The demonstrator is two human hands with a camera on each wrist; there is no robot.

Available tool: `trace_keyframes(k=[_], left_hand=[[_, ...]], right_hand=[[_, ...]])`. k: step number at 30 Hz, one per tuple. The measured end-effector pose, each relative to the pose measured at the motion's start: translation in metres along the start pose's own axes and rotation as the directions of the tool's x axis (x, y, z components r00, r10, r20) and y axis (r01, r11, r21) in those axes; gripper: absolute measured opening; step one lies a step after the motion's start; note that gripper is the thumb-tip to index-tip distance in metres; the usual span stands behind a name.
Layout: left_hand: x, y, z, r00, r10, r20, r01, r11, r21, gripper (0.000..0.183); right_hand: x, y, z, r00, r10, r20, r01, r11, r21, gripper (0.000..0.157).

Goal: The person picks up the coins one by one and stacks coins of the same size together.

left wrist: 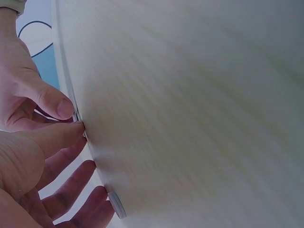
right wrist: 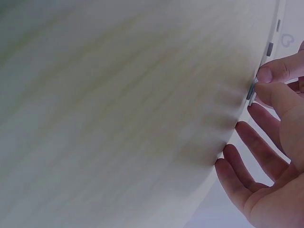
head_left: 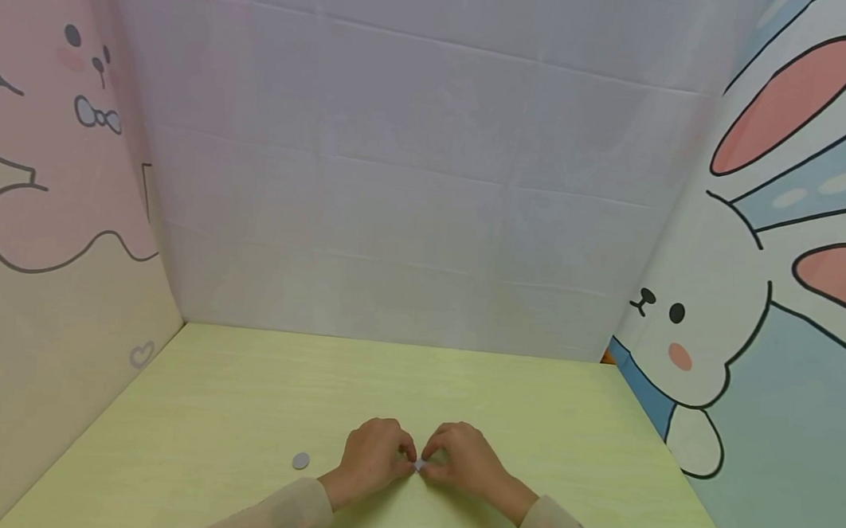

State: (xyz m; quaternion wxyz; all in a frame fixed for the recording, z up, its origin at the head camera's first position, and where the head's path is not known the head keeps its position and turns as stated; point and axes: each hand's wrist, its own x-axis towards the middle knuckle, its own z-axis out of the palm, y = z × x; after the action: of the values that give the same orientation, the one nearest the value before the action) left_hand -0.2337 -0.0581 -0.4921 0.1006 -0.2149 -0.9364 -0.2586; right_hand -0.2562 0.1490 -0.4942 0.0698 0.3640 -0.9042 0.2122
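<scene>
A small flat grey piece (head_left: 419,465) lies at the tabletop between the fingertips of both hands. My left hand (head_left: 377,459) pinches its left side with thumb and index finger. From the opposite side my right hand (head_left: 464,464) pinches it, thumb near the table and the two hands' tips almost meeting. Seen edge-on in the right wrist view, the grey piece (right wrist: 250,90) is thin, and fingers cover most of it. The remaining fingers of the right hand (right wrist: 280,142) spread loosely, tips at the table surface. I cannot tell the piece's exact kind.
A round grey disc (head_left: 301,461) lies flat on the pale yellow table (head_left: 244,382), left of the left hand. White sheeting (head_left: 413,176) closes off the back. Side panels show a pink cartoon animal (head_left: 55,157) at left and a white rabbit (head_left: 707,327) at right.
</scene>
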Motion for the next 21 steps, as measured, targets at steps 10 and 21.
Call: trace_keyframes(k=[10, 21], left_hand=[[0.0005, -0.0002, -0.001, 1.0, -0.014, 0.014, 0.014, 1.0, -0.016, 0.013], [0.0012, 0.0003, -0.0007, 1.0, -0.021, 0.018, 0.021, 1.0, -0.01, 0.013]], right_hand=[[0.0012, -0.0018, -0.0004, 1.0, 0.003, 0.007, -0.003, 1.0, -0.009, 0.004], [-0.0011, 0.0002, -0.0023, 0.999, 0.032, 0.022, -0.032, 0.999, 0.018, 0.006]])
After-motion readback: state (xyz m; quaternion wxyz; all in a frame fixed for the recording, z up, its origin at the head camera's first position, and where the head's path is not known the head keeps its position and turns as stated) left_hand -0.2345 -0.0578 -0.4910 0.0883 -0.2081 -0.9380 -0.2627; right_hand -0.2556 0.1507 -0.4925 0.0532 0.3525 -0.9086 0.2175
